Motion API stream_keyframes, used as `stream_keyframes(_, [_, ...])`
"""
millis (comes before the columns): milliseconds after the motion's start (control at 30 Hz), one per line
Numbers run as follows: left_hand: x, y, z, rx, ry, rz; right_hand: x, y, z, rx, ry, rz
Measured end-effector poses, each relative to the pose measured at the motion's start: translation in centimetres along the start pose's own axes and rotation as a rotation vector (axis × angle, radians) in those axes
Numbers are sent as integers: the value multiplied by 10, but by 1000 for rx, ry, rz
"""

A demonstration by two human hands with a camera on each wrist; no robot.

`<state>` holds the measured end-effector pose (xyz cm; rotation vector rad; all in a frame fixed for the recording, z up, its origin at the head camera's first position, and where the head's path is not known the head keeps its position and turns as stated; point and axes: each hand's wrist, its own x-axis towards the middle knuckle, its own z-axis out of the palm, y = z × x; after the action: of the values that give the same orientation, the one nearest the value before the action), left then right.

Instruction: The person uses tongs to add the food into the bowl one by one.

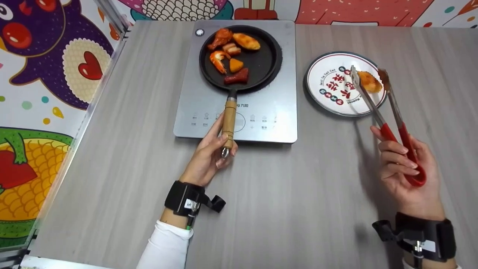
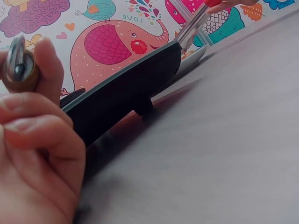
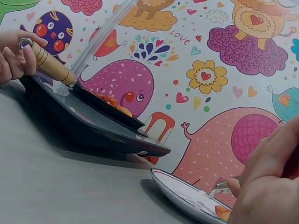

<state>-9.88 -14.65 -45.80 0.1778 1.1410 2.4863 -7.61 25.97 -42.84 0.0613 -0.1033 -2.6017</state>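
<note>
My left hand (image 1: 209,153) holds the wooden handle (image 1: 229,117) of a black frying pan (image 1: 261,56), with the thumb on top. The pan sits on a silver induction cooker (image 1: 190,101). Inside it are a chicken drumstick (image 1: 221,38), a shrimp (image 1: 217,62), a golden oblong piece (image 1: 246,41), a dark red piece (image 1: 236,76) and smaller bits. Red-handled metal tongs (image 1: 405,138) are gripped in my right hand (image 1: 410,175). Their tips stand on either side of a golden-brown food piece (image 1: 370,82) on the white plate (image 1: 321,78); whether they squeeze it I cannot tell.
The plate stands on the grey wood-grain table (image 1: 283,209), right of the cooker. A wall with cartoon prints (image 1: 366,11) closes off the back. On the left, a metal-edged printed panel (image 1: 48,74) borders the table.
</note>
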Motion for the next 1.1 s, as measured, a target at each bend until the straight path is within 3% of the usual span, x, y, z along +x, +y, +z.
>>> stream_keyframes(300, [-1,0,0,-2,8,-7,-3,-4,-3,21,55,-10])
stream_keyframes(1100, [1,0,0,8,-3,-2,-4,2,-12,23,82,-8])
